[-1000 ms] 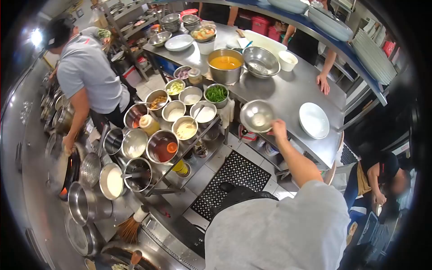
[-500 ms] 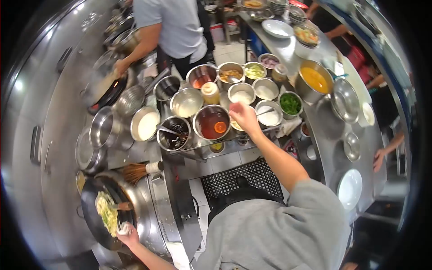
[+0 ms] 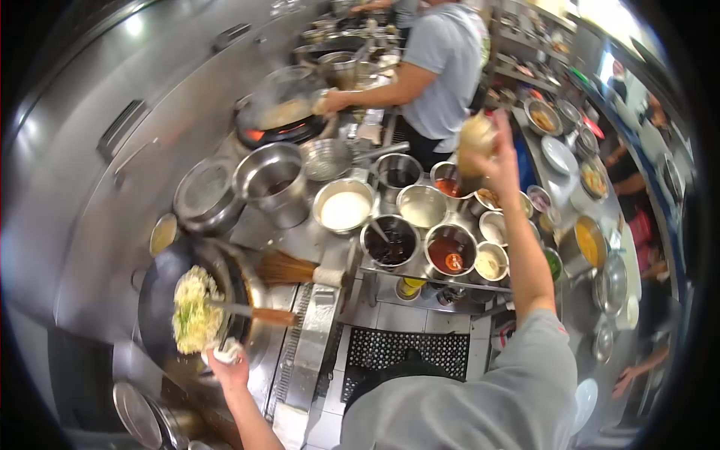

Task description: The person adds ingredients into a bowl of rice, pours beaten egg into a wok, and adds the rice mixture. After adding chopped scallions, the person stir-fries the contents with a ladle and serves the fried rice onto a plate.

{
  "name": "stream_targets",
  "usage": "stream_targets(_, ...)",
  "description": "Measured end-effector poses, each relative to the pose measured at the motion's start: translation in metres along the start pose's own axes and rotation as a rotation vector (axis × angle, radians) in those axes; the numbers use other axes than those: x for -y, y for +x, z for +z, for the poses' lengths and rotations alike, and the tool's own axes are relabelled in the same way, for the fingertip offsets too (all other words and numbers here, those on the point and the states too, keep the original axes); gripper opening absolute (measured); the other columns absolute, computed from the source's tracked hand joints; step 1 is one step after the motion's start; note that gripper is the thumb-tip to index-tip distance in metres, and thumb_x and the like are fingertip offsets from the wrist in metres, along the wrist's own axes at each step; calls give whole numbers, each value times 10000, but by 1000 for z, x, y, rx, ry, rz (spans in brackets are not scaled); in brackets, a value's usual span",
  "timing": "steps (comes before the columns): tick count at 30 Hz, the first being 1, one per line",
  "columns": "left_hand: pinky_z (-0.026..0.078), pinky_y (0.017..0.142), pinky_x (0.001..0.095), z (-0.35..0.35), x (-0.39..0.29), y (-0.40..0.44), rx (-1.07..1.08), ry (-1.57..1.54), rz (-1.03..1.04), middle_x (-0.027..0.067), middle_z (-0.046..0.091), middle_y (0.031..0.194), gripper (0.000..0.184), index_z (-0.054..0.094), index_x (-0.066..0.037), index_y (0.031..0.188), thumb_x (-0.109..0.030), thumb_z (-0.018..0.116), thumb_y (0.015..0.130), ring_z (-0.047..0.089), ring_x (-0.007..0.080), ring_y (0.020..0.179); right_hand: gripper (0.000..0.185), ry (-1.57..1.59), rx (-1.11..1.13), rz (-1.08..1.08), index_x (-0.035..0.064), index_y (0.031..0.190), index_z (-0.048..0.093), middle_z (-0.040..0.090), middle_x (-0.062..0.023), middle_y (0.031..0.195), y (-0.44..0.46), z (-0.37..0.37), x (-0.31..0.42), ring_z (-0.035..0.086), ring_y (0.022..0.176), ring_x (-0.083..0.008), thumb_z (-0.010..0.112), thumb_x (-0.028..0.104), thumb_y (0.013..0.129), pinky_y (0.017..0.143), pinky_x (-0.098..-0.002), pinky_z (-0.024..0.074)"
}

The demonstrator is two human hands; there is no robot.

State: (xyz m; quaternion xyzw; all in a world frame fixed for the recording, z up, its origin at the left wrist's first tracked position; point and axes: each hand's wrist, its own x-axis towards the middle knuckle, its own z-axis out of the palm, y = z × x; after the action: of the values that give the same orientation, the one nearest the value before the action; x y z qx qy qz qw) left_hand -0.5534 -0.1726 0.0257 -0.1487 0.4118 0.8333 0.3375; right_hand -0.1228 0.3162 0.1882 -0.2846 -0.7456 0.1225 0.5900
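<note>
My left hand (image 3: 231, 369) is closed around a folded white cloth (image 3: 225, 351) at the near rim of a dark wok (image 3: 161, 296). In the wok lies a pale, shredded-looking food with green bits (image 3: 196, 311). A metal utensil with a wooden handle (image 3: 274, 316) leans in the wok, apart from my hand. My right hand (image 3: 504, 161) grips a yellowish squeeze bottle (image 3: 476, 141), raised above the steel pots. The bottle is blurred, and my hand covers part of it. Beneath are a pot of reddish liquid (image 3: 444, 247) and a pot of dark sauce (image 3: 390, 253).
A straw brush (image 3: 289, 268) lies beside the wok. A tall steel pot (image 3: 274, 191) and a pot of white contents (image 3: 343, 206) stand behind. A co-worker (image 3: 442, 67) handles another wok (image 3: 285, 112) over a flame. Plates and pans line the right counter (image 3: 577, 300).
My right hand has taken the squeeze bottle from among the pots and lifted it. The view has turned, shifting the scene. My left hand stays at the wok with the cloth.
</note>
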Motion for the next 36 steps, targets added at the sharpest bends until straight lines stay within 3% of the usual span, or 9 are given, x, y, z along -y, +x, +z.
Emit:
stream_targets(3,446,496,273,-9,7,15,33,-149,-28,29,606,764,219,572,-144,870,-352,560,802,579,182,657,914,184,100,-67,90,1440,244,581,-166,1171,38,58,74,587,1034,-242,740,91,672,904,-346,445)
stream_targets(7,455,694,385,-22,22,24,-12,-302,8,35,595,850,269,558,-139,935,-340,631,771,559,222,767,839,161,878,-521,157,1373,395,576,-180,1128,17,174,226,565,1020,-350,729,66,609,897,-384,452)
stream_targets(11,447,546,309,-4,15,15,23,-199,18,29,599,787,174,550,-149,897,-305,493,844,586,193,728,812,-163,1332,-761,244,1377,359,565,-166,986,-35,268,322,589,933,-325,724,168,656,833,-412,476)
stream_targets(17,447,588,323,0,13,8,-24,-185,57,20,606,807,159,553,-157,894,-297,491,848,584,186,757,831,87,1191,-538,233,1388,336,583,-208,1068,-67,360,316,571,977,-378,725,206,653,864,-422,462)
stream_targets(18,442,602,332,0,12,6,-13,-176,53,7,610,815,144,556,-174,891,-302,511,843,580,180,757,861,98,1272,-391,229,1399,333,579,-213,1144,-59,352,307,556,1057,-365,741,183,642,912,-393,442)
stream_targets(22,441,583,330,-18,23,27,40,-247,86,15,597,805,156,546,-171,882,-319,546,831,564,182,750,953,556,1009,-125,173,1435,286,554,-177,1239,-53,287,214,551,1117,-275,787,160,624,962,-330,394)
stream_targets(25,450,532,305,-2,10,8,46,-288,-58,49,587,795,233,564,-113,915,-325,540,824,557,194,702,973,572,740,154,119,1444,254,559,-131,1220,-60,193,120,526,1115,-212,797,147,637,978,-331,375)
stream_targets(30,490,516,267,-12,4,19,109,-128,74,104,631,823,253,591,-64,929,-279,494,838,593,227,724,890,184,275,348,41,1391,287,507,-125,1243,-81,48,-43,531,1092,-202,788,111,659,949,-325,414)
stream_targets(36,484,533,286,19,6,-3,-58,-131,50,111,609,844,198,583,-86,907,-259,535,824,596,236,771,819,-83,16,363,35,1303,384,549,-140,1177,-116,17,-110,534,1087,-234,820,212,632,950,-346,406)
